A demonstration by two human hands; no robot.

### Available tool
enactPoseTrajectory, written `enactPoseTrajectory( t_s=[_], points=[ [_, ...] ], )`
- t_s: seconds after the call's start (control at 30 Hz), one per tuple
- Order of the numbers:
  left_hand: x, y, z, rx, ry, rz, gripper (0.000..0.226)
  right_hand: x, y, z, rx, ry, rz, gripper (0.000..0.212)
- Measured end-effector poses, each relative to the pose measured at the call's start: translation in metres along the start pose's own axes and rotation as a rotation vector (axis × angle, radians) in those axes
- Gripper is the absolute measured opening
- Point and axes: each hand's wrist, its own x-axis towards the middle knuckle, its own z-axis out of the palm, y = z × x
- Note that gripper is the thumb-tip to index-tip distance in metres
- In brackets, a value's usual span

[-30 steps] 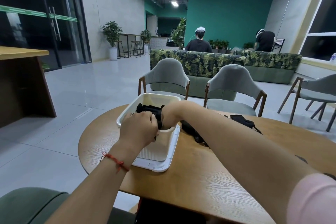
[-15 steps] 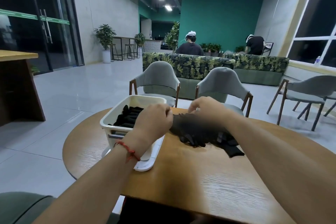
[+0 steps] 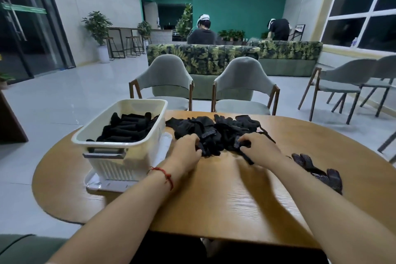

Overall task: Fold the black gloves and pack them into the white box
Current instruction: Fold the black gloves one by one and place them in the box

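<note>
My left hand point(image 3: 186, 152) had its fingers curled into the near edge of the glove pile point(image 3: 214, 130), pinching dotted black fabric. My right hand point(image 3: 260, 149) gripped the same pile's near right edge, fingers closed on a glove. Pile sat mid-way across the table point(image 3: 225, 203), just right of the white box point(image 3: 120, 158), which stood on a flat white lid point(image 3: 100, 182) and held folded gloves point(image 3: 128, 127) packed in a row; one stray glove point(image 3: 317, 172) lay flat near the table's right edge, apart from the pile, beside my right forearm.
</note>
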Motion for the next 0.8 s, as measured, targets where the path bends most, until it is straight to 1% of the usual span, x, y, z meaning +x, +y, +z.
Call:
enactPoseTrajectory(
  t_s=[0.07, 0.1, 0.2, 0.23, 0.33, 0.43, 0.5, 0.6, 0.7, 0.8],
  points=[
    [0.008, -0.002, 0.019, 0.021, 0.018, 0.013, 0.052, -0.007, -0.002, 0.011, -0.026, 0.017, -0.043, 0.041],
    [0.011, -0.004, 0.027, 0.021, 0.041, 0.020, 0.052, -0.009, -0.003, 0.018, -0.038, 0.039, -0.061, 0.041],
    [0.021, -0.016, 0.040, -0.038, 0.140, 0.019, 0.022, -0.009, -0.002, 0.039, -0.050, 0.128, -0.062, 0.035],
    [0.020, -0.019, 0.039, -0.069, 0.176, 0.013, 0.015, -0.010, -0.003, 0.045, -0.050, 0.155, -0.057, 0.034],
    [0.019, -0.026, 0.036, -0.232, 0.308, -0.003, 0.008, -0.010, 0.001, 0.052, -0.051, 0.223, -0.082, 0.032],
    [0.016, -0.026, 0.031, -0.408, 0.433, -0.047, 0.006, -0.011, 0.005, 0.054, -0.042, 0.246, -0.110, 0.030],
    [0.016, -0.023, 0.028, -0.527, 0.438, -0.125, 0.010, -0.013, 0.005, 0.056, 0.011, 0.272, -0.131, 0.029],
    [0.017, -0.021, 0.027, -0.579, 0.398, -0.271, 0.019, -0.017, 0.005, 0.059, 0.096, 0.306, -0.220, 0.028],
    [0.017, -0.019, 0.026, -0.643, 0.409, -0.312, 0.026, -0.024, 0.003, 0.055, 0.144, 0.314, -0.295, 0.027],
    [0.015, -0.017, 0.026, -0.651, 0.400, -0.309, 0.027, -0.026, 0.001, 0.054, 0.166, 0.307, -0.316, 0.025]
  ],
)
